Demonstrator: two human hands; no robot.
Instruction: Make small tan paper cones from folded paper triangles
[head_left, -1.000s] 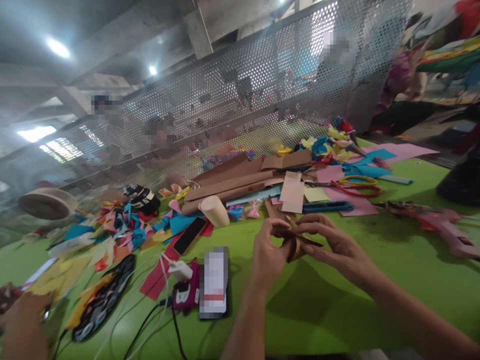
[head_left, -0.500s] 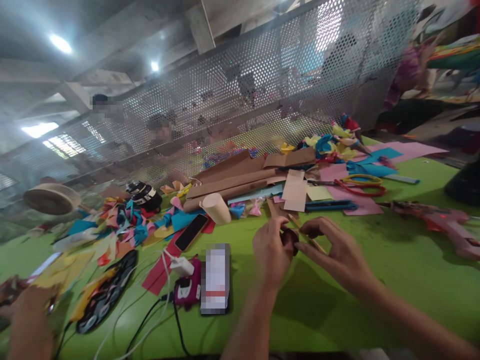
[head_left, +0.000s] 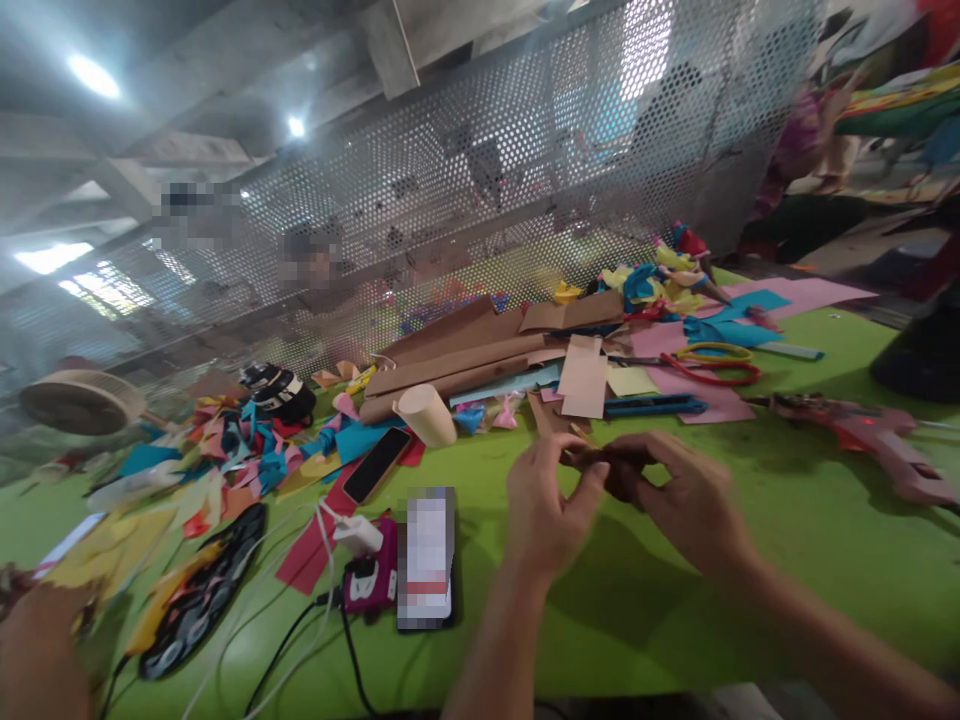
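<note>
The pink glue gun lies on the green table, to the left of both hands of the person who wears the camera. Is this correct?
Not entirely: the side is wrong. The head view shows the pink glue gun to the right of both the left hand and the right hand; it does lie on the green table.

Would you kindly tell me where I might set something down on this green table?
Bare green tabletop lies between the right hand and pink glue gun; a narrower strip separates the left hand from the lit phone. Crowded: the far side with brown paper, leftward with paper scraps and a purple adapter.
</note>
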